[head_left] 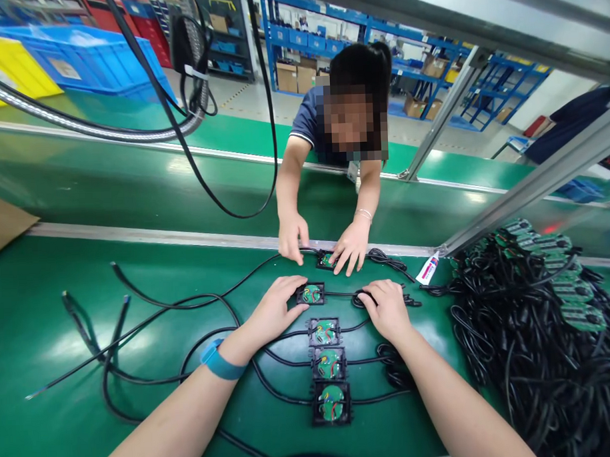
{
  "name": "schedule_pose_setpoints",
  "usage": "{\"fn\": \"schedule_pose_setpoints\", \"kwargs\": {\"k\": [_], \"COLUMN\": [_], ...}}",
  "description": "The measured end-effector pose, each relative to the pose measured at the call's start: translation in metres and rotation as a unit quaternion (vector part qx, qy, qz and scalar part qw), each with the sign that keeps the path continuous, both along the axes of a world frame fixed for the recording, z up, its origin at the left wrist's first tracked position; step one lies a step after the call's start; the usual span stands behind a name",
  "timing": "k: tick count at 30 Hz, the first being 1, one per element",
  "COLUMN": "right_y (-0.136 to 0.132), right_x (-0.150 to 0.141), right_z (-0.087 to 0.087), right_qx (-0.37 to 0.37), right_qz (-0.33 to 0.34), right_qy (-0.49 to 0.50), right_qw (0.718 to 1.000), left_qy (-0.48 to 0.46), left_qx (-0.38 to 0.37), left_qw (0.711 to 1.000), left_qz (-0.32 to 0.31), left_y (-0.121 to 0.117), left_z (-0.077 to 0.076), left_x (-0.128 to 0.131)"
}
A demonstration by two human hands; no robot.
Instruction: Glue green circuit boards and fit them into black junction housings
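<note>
My left hand point(275, 309) is at the left end of a black square housing point(311, 293) holding a round green circuit board, thumb and fingers on opposite sides of it. Fingers curled, my right hand point(388, 307) grips a coiled black cable point(360, 298) that leads out of the same housing; part of the coil is hidden under the palm. Closer to me, three similar housings lie in a column: one point(323, 332), another point(328, 363) and the nearest point(332, 403). Each has a green board with coloured wires and black cables leading out both sides.
Opposite, a co-worker's hands point(353, 245) are at another housing point(327, 259). A white tube point(428, 269) lies near the metal post. Tangled black cables with green boards point(509, 341) pile up at the right. Loose cable ends point(122, 315) spread left; a black cable loop point(234, 214) hangs overhead.
</note>
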State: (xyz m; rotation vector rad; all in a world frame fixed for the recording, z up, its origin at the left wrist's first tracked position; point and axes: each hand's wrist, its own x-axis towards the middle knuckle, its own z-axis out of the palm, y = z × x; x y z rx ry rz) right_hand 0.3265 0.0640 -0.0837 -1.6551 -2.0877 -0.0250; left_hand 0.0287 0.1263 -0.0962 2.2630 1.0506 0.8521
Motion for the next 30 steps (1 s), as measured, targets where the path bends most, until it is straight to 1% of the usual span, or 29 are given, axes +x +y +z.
{"fn": "schedule_pose_setpoints", "kwargs": {"k": [11,21,30], "right_y": [-0.0005,-0.0019,-0.0033], "right_x": [-0.0021,-0.0033,-0.0055], "right_z": [0.0030,0.0006,0.0032], "right_qx": [-0.006,-0.002,-0.010], "right_qz": [-0.008,-0.013,-0.021], "right_qy": [0.005,0.009,0.018], "right_qw": [1.000,1.000,1.000], "left_qy": [-0.003,0.018,0.040], "left_qx": [0.007,0.011,0.027], "left_qw": [1.000,1.000,0.999], "left_qz": [-0.003,-0.004,-0.003], "left_y": [-0.0008,-0.0019,-0.0004], "left_z": [-0.0008,-0.0006,-0.0048], "left_x": [0.0003,-0.0003,-0.0001]}}
